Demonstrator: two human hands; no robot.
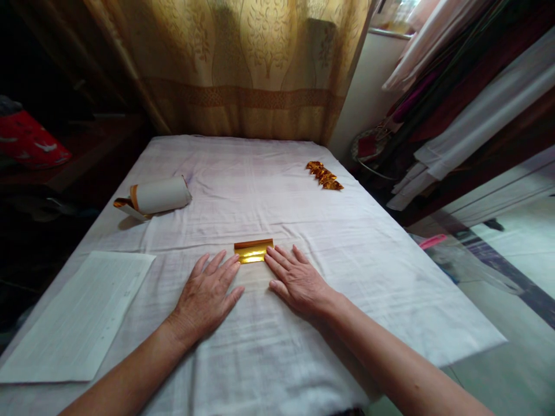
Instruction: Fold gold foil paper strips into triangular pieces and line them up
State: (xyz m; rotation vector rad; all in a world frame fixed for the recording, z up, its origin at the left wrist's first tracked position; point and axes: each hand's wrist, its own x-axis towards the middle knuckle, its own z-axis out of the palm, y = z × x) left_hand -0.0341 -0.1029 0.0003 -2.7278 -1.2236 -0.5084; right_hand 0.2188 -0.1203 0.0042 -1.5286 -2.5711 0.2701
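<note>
A small sheet of shiny gold foil paper [254,252] lies on the cloth-covered table, with a darker folded or curled strip along its far edge. My left hand [206,294] rests flat at its left side, fingers spread, a fingertip touching the sheet's near left corner. On the other side my right hand [299,277] lies flat too, its fingertips on the sheet's right edge. Neither hand grips anything. Farther back on the right sits a row of several folded gold foil pieces [324,175].
A roll of foil paper [160,195], white side outward, lies at the left with its loose end turned up. Nearer me is a pale printed sheet [82,315]. Curtains [243,63] hang behind the table; clothes [485,110] hang to the right.
</note>
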